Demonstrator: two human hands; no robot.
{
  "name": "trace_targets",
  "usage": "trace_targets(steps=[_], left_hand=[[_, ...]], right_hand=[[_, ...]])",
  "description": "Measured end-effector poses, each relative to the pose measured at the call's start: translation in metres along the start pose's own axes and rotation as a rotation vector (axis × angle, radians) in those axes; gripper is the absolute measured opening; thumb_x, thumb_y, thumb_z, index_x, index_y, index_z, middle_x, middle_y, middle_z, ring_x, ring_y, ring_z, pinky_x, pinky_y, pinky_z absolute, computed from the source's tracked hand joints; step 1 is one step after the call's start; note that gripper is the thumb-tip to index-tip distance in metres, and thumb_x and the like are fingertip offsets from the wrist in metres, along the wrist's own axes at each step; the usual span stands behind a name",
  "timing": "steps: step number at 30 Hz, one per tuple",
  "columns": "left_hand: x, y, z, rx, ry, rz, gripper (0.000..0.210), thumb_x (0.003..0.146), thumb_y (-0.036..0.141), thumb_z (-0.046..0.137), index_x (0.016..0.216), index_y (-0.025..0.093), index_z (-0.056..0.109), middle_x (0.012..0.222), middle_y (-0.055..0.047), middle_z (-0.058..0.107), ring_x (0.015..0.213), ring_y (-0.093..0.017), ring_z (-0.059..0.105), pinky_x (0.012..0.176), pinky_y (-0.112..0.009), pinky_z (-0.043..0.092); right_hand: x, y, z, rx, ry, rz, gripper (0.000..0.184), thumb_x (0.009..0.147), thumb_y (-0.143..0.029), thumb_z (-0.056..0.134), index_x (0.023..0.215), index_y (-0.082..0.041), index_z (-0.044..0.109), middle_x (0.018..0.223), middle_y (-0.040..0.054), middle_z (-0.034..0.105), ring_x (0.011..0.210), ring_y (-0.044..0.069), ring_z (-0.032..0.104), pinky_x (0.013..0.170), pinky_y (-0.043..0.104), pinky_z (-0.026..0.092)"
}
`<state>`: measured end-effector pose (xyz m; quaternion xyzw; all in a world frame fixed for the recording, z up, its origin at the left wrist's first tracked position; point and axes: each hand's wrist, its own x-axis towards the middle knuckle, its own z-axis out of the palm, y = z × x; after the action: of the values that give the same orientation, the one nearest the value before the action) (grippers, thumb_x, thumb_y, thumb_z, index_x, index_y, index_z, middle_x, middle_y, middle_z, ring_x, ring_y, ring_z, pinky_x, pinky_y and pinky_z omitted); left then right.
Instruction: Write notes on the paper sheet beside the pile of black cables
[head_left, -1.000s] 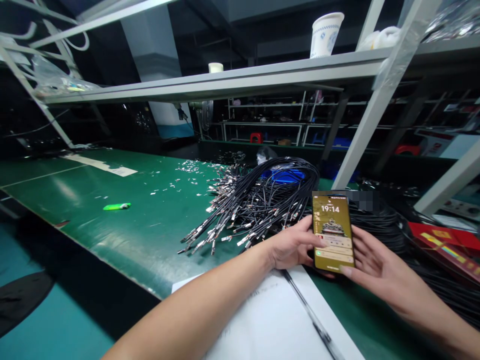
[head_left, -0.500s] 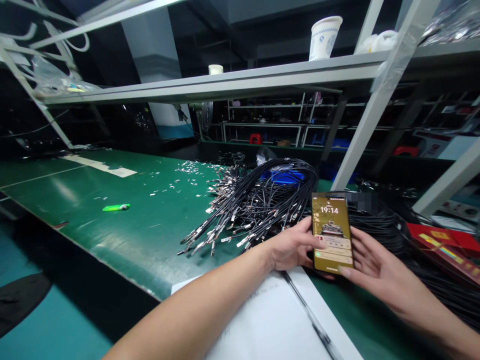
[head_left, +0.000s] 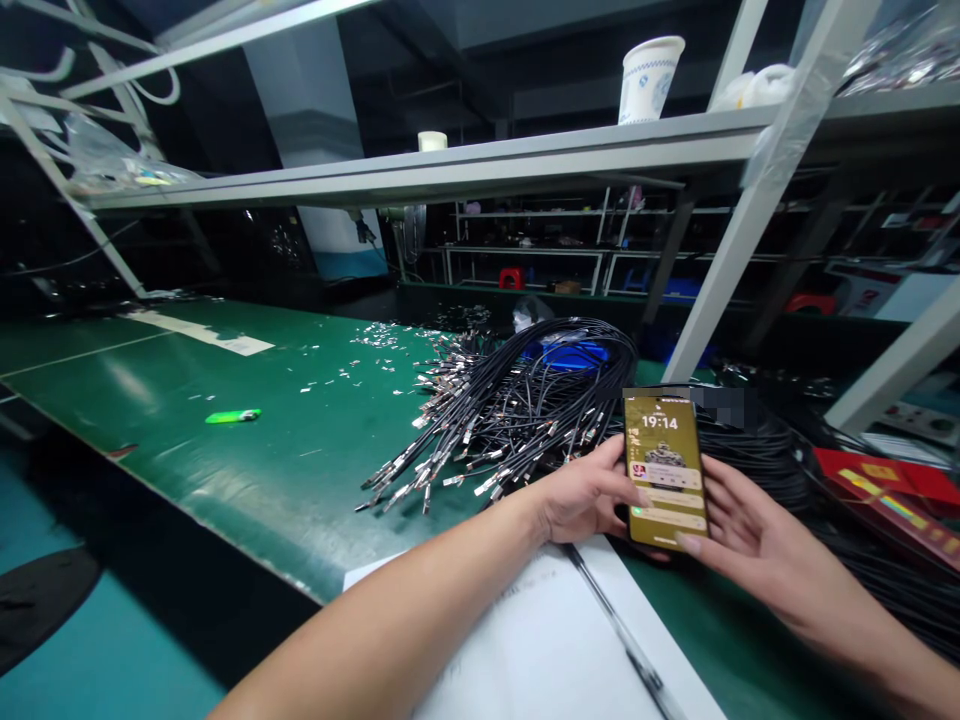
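A dim workroom is crossed by a long grey metal shelf (head_left: 420, 165), on which a white paper cup (head_left: 651, 80) with blue markings is set upright, well above a green-topped bench (head_left: 300, 480). A slim, dark-edged rectangular smartphone (head_left: 666, 425) is held over the right part of the bench between two bare hands, its lit olive-yellow screen tilted upward and the time 19:14 displayed. The phone's left side is gripped by the left hand (head_left: 581, 495), whose thumb is laid across the lower left of the screen, its other fingers being partly hidden. The opposite side is clasped by the right hand (head_left: 757, 525), with its thumb placed at the lower right corner and its fingers loosely curved along the edge; how firmly either grip is made cannot be told. Just beyond the left hand, a heap of thin black cables (head_left: 510, 400) with silvery metal ends is spread, and a white paper sheet (head_left: 510, 640), crossed by a slender black-and-clear pen (head_left: 622, 635), is partly covered by the left forearm. Farther left, a small bright green object (head_left: 234, 416) is seen lying alone, while a flat red packet (head_left: 892, 490) is placed at the far right
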<state>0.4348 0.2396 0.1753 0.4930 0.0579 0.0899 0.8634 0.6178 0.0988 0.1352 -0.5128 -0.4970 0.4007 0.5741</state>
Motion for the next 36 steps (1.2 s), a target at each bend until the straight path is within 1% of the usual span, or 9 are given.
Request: trace_targets(steps=[6, 11, 16, 19, 23, 27, 30, 36], left_hand=[[-0.0002, 0.0001, -0.0005, 0.013, -0.006, 0.002, 0.076, 0.065, 0.011, 0.074, 0.133, 0.036, 0.050, 0.142, -0.007, 0.059, 0.113, -0.030, 0.066, 0.077, -0.045, 0.063], [0.0008, -0.0006, -0.0005, 0.023, 0.014, -0.010, 0.081, 0.062, 0.012, 0.076, 0.134, 0.036, 0.048, 0.143, -0.007, 0.057, 0.115, -0.032, 0.065, 0.076, -0.046, 0.063], [0.0002, -0.0011, -0.0006, 0.019, 0.013, -0.003, 0.078, 0.062, 0.011, 0.075, 0.131, 0.035, 0.050, 0.140, -0.006, 0.060, 0.115, -0.030, 0.065, 0.077, -0.043, 0.062], [-0.0006, -0.0007, 0.0001, 0.020, 0.018, -0.004, 0.078, 0.061, 0.011, 0.075, 0.131, 0.035, 0.050, 0.141, -0.006, 0.059, 0.119, -0.031, 0.063, 0.075, -0.040, 0.062], [-0.0009, 0.0002, 0.0012, 0.021, 0.027, -0.015, 0.079, 0.059, 0.011, 0.076, 0.131, 0.034, 0.051, 0.143, -0.006, 0.057, 0.119, -0.033, 0.063, 0.075, -0.041, 0.062], [-0.0005, 0.0005, 0.0017, 0.023, 0.029, -0.019, 0.079, 0.059, 0.012, 0.076, 0.130, 0.035, 0.051, 0.143, -0.005, 0.057, 0.119, -0.032, 0.063, 0.075, -0.039, 0.061], [-0.0002, 0.0001, 0.0009, 0.024, 0.025, -0.020, 0.079, 0.059, 0.012, 0.075, 0.131, 0.035, 0.051, 0.142, -0.005, 0.058, 0.119, -0.032, 0.063, 0.076, -0.041, 0.061], [0.0003, -0.0006, -0.0003, 0.015, 0.023, -0.014, 0.078, 0.059, 0.011, 0.075, 0.129, 0.035, 0.052, 0.142, -0.006, 0.058, 0.116, -0.031, 0.065, 0.075, -0.041, 0.062]], right_hand=[[0.0012, 0.0027, -0.0001, -0.002, 0.006, -0.008, 0.079, 0.084, -0.036, 0.083, 0.147, -0.034, 0.036, 0.157, 0.0060, 0.040, 0.142, 0.026, 0.041, 0.109, 0.027, 0.049], [0.0005, 0.0030, 0.0000, -0.004, 0.005, 0.000, 0.078, 0.084, -0.034, 0.083, 0.147, -0.035, 0.037, 0.156, 0.0048, 0.041, 0.141, 0.024, 0.044, 0.108, 0.025, 0.049], [-0.0022, 0.0011, -0.0009, 0.001, -0.003, 0.004, 0.076, 0.085, -0.035, 0.082, 0.146, -0.035, 0.037, 0.155, 0.0047, 0.042, 0.140, 0.022, 0.045, 0.108, 0.024, 0.048], [-0.0017, 0.0014, -0.0011, 0.003, -0.006, 0.007, 0.076, 0.085, -0.034, 0.082, 0.146, -0.035, 0.037, 0.155, 0.0046, 0.042, 0.140, 0.021, 0.046, 0.109, 0.024, 0.048], [0.0003, 0.0024, -0.0001, 0.002, -0.006, 0.005, 0.076, 0.085, -0.034, 0.082, 0.146, -0.035, 0.037, 0.155, 0.0046, 0.042, 0.139, 0.021, 0.047, 0.109, 0.025, 0.047], [0.0010, 0.0013, 0.0015, -0.003, 0.002, 0.012, 0.077, 0.084, -0.034, 0.083, 0.146, -0.033, 0.036, 0.155, 0.0059, 0.042, 0.139, 0.023, 0.046, 0.109, 0.026, 0.048], [0.0004, -0.0004, 0.0022, -0.009, 0.011, 0.011, 0.078, 0.083, -0.035, 0.083, 0.146, -0.032, 0.037, 0.155, 0.0073, 0.042, 0.140, 0.026, 0.044, 0.109, 0.029, 0.049], [-0.0006, 0.0006, 0.0010, -0.022, 0.021, 0.016, 0.079, 0.082, -0.037, 0.084, 0.146, -0.033, 0.037, 0.155, 0.0076, 0.042, 0.141, 0.028, 0.043, 0.110, 0.035, 0.049]])
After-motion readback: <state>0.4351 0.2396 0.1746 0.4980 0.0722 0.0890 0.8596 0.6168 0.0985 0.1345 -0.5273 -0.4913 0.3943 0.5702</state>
